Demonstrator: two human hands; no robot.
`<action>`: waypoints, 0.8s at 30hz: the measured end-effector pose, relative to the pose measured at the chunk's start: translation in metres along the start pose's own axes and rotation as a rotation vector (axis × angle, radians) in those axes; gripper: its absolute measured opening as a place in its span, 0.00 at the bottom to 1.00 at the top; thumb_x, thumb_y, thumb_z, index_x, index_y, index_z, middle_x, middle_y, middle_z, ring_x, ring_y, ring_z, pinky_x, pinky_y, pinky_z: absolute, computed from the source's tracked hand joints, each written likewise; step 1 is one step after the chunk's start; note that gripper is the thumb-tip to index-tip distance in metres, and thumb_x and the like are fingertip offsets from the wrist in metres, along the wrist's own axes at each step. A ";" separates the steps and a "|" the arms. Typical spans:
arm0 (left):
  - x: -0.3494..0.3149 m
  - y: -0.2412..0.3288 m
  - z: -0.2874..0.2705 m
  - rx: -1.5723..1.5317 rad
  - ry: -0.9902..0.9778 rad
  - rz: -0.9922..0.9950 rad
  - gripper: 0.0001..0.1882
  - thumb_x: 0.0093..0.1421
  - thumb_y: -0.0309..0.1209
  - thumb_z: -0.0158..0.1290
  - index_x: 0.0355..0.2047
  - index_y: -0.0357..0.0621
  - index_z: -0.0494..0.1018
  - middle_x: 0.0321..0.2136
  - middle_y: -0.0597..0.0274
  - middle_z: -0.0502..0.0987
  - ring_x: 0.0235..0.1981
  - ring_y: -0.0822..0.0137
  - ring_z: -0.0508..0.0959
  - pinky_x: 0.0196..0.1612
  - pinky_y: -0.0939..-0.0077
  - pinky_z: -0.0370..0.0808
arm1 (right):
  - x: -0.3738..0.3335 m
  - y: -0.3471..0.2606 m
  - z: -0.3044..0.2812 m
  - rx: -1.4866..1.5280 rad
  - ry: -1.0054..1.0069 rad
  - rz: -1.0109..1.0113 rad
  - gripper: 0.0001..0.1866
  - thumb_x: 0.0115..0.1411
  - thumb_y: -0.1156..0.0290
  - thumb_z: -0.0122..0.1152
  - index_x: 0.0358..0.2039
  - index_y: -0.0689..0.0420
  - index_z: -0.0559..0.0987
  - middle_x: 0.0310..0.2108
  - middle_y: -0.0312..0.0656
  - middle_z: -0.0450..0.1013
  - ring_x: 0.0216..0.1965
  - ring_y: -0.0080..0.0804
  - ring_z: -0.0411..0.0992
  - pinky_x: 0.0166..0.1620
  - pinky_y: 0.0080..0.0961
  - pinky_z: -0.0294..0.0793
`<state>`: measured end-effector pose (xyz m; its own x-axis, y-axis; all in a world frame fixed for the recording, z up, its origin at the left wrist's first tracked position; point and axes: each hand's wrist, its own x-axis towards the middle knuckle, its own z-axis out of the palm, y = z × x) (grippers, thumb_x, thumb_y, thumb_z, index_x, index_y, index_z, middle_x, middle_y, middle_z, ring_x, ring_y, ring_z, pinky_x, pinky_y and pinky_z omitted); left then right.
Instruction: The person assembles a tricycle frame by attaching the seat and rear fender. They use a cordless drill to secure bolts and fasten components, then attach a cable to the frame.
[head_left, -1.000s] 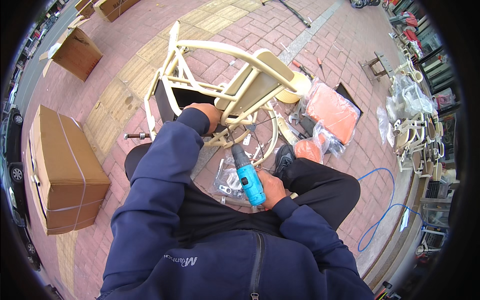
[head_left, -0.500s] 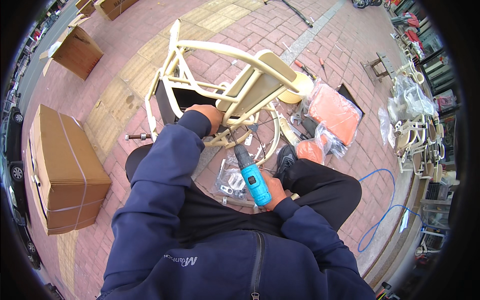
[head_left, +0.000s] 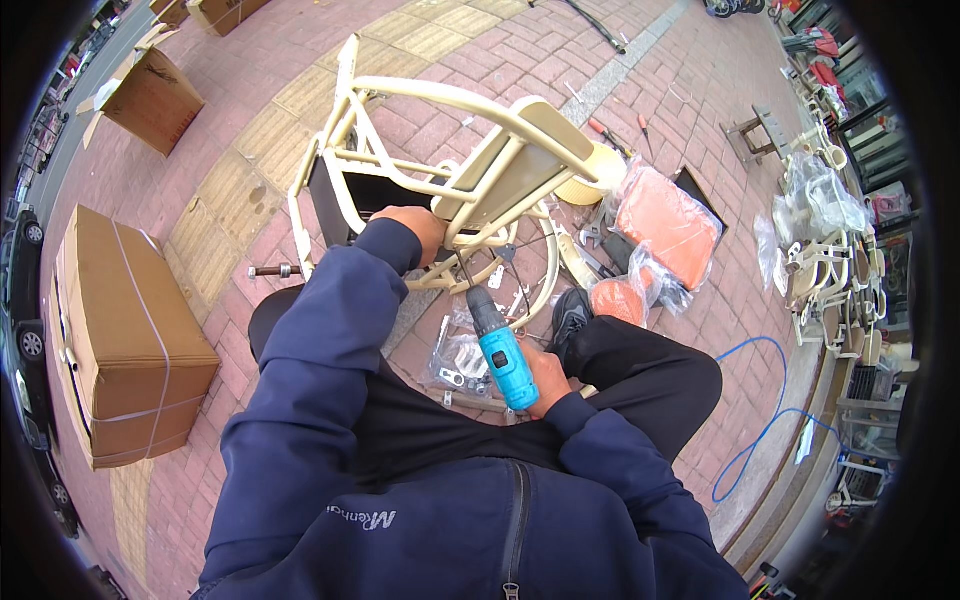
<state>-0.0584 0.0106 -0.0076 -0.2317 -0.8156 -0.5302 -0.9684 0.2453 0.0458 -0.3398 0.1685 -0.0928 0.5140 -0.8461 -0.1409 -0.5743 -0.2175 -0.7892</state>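
In my right hand point(head_left: 546, 380) is a teal and black cordless drill point(head_left: 508, 362), gripped with its long bit pointing up and away from me. The bit's tip meets the underside of a cream tubular metal frame point(head_left: 440, 95) with a padded panel point(head_left: 520, 160). My left hand point(head_left: 418, 232) is closed at the frame just left of the bit, beside a black basket-like part point(head_left: 335, 205); its fingertips are partly hidden. A clear plastic bag of metal fittings point(head_left: 460, 362) lies on the paving below the drill.
Right of the frame lie an orange pad in plastic point(head_left: 668, 220), an orange round piece point(head_left: 617, 300), a wrench point(head_left: 592, 236) and screwdrivers point(head_left: 608, 135). Cardboard boxes point(head_left: 140, 350) stand to the left. A blue hose point(head_left: 780, 400) and cream parts point(head_left: 835, 270) are at the right.
Both hands, the drill and the frame hold nearly the same places. The view has shifted slightly.
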 end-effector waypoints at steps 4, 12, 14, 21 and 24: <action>-0.002 0.000 -0.001 -0.020 0.002 0.007 0.18 0.53 0.28 0.52 0.45 0.52 0.79 0.37 0.52 0.82 0.38 0.50 0.83 0.39 0.58 0.81 | 0.000 -0.003 -0.001 0.028 -0.021 0.007 0.23 0.53 0.66 0.67 0.49 0.56 0.73 0.34 0.56 0.76 0.38 0.58 0.76 0.39 0.42 0.77; -0.019 0.008 -0.005 0.002 0.099 -0.036 0.12 0.52 0.29 0.55 0.38 0.48 0.82 0.34 0.56 0.83 0.37 0.53 0.84 0.39 0.60 0.81 | -0.005 -0.031 -0.027 0.106 -0.037 0.080 0.26 0.54 0.68 0.64 0.55 0.54 0.72 0.36 0.57 0.77 0.41 0.60 0.75 0.42 0.42 0.76; -0.026 0.004 -0.001 0.031 0.163 -0.053 0.09 0.53 0.32 0.56 0.34 0.50 0.82 0.33 0.58 0.83 0.36 0.56 0.84 0.37 0.61 0.80 | -0.008 -0.035 -0.042 0.104 -0.041 0.071 0.27 0.53 0.69 0.65 0.56 0.54 0.72 0.35 0.56 0.77 0.39 0.59 0.75 0.41 0.39 0.77; -0.050 -0.022 0.021 0.063 0.188 -0.075 0.11 0.54 0.40 0.59 0.32 0.49 0.82 0.29 0.56 0.83 0.35 0.55 0.83 0.38 0.60 0.79 | -0.013 -0.039 -0.099 0.377 -0.193 -0.059 0.14 0.49 0.77 0.67 0.38 0.63 0.79 0.27 0.41 0.77 0.25 0.30 0.75 0.33 0.24 0.75; -0.057 -0.019 0.036 0.011 0.232 -0.136 0.11 0.54 0.39 0.60 0.31 0.45 0.82 0.27 0.55 0.82 0.32 0.54 0.83 0.36 0.60 0.80 | -0.021 -0.047 -0.111 0.901 -0.138 0.044 0.29 0.47 0.74 0.68 0.51 0.67 0.73 0.31 0.47 0.76 0.32 0.34 0.75 0.37 0.29 0.75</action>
<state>-0.0234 0.0708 -0.0089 -0.1156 -0.9396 -0.3220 -0.9913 0.1298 -0.0229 -0.3942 0.1422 0.0142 0.6083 -0.7663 -0.2069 0.0897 0.3253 -0.9413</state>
